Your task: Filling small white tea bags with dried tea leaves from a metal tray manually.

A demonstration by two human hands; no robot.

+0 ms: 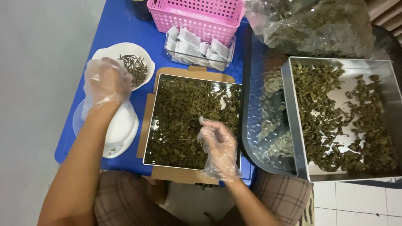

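left hand [106, 81] in clear glove, fingers curled, hovers at rim of white dish [109, 52] with dark stems [134, 67]; can't tell if holding anything. right hand [218, 142] pinches dried leaves [184, 113] over metal tray [149, 125] on blue table [117, 25]. white scale [119, 134] under left wrist.

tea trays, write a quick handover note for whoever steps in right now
Left hand, in a clear plastic glove, is closed over the white dish of sorted stems; whether it holds anything is unclear.
Right hand, gloved, is pinched over the near tray of dried leaves, which rests on cardboard.
A white scale sits below the left hand.
Second tray to the right holds thinner-spread leaves.
Filter bags sit in a clear box before the pink basket.
Done: a small pile of stems in the dish.
Left: the near tray is full.
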